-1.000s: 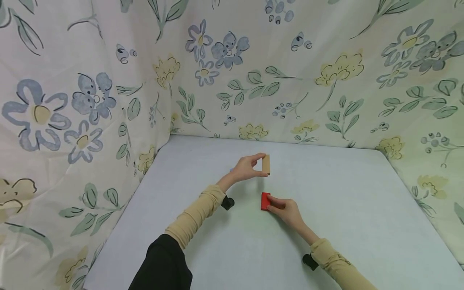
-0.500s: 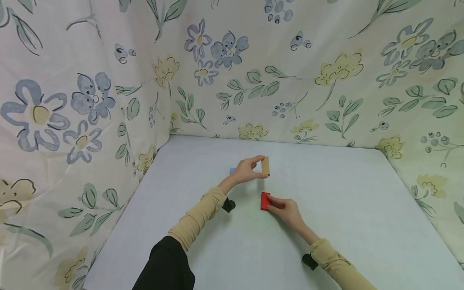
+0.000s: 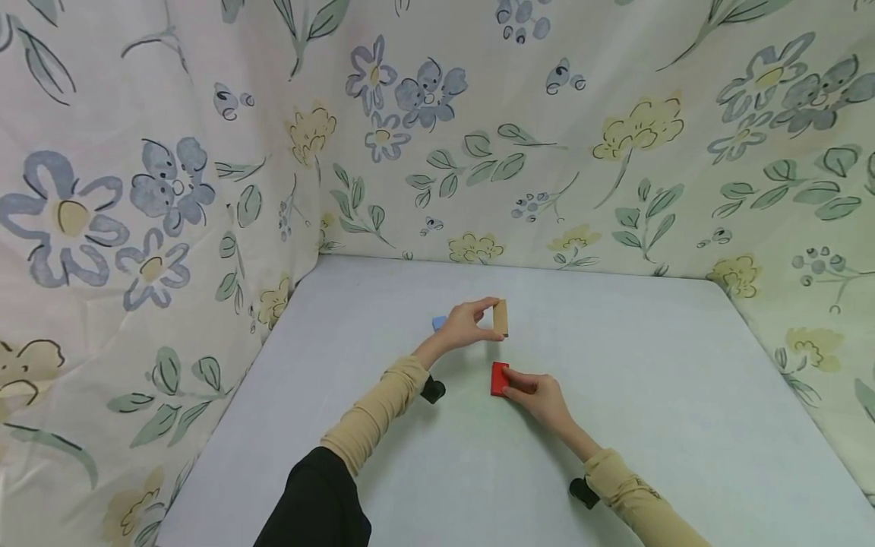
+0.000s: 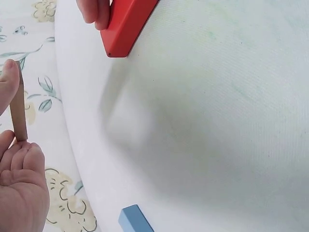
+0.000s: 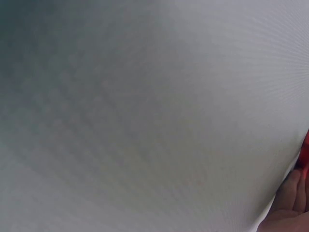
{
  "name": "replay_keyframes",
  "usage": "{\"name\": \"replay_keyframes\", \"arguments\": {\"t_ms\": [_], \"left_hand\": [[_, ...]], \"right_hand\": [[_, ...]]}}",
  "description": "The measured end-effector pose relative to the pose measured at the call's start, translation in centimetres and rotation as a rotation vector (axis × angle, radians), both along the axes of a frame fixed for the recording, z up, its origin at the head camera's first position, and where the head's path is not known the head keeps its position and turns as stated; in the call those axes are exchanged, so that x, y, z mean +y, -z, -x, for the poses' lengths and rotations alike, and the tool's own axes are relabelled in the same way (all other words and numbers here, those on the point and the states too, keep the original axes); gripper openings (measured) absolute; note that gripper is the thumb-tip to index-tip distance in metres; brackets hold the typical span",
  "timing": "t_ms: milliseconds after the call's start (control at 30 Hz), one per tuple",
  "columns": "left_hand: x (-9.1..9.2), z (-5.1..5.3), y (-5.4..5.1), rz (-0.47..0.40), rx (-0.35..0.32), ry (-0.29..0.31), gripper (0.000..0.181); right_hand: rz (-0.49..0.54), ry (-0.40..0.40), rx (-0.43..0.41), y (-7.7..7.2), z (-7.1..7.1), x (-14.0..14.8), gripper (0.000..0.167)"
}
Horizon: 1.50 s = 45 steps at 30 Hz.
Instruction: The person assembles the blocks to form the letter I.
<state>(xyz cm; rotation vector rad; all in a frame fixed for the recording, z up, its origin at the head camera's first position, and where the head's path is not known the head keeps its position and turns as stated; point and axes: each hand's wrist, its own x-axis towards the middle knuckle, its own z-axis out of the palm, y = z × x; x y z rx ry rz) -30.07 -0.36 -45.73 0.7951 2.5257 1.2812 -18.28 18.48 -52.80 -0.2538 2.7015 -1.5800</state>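
L hand point(image 3: 461, 325) has a tan wooden block point(image 3: 500, 317) clamped end to end: fingers on far end, thumb on near end. Blk looks held up off the tabletop point(image 3: 649, 418), w/ a soft shadow below. R hand point(image 3: 543, 399) pinches a red block point(image 3: 500, 379) by its right side, approx straight nearside of the tan one; the two blks are apart, gap btwn. Red blk is low, at or close to the tabletop; can't tell for sure if it's fully resting. R wrist view gives little, just a bit of red + fingertips at the right edge, rest is blurry white cloth.

Blue block point(image 3: 439, 323) sits on the tabletop just left of the L hand, partly hidden by it, nobody touching it. Floral cloth point(image 3: 478, 175) hangs behind + at the sides.

Step in hand, my read: positioning blks, L holding tan blk aloft while R steadies red one; no contact btwn blks yet, so the placing part seems undone. Next move prob calls for a firm R hold on red, plus bringing tan blk down level w/ the L grip kept on its ends. Risk: narrow end grip could let tan blk twist; a bump might shift red.
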Motion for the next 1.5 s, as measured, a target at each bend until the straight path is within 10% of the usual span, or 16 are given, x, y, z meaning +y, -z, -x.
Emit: {"name": "replay_keyframes", "arguments": {"t_ms": [1500], "left_hand": [[0.5, -0.7, 2.2, 0.035, -0.078, 0.027, 0.076]], "right_hand": [[-0.028, 0.002, 0.024, -0.1, -0.2, -0.2, 0.041]]}}
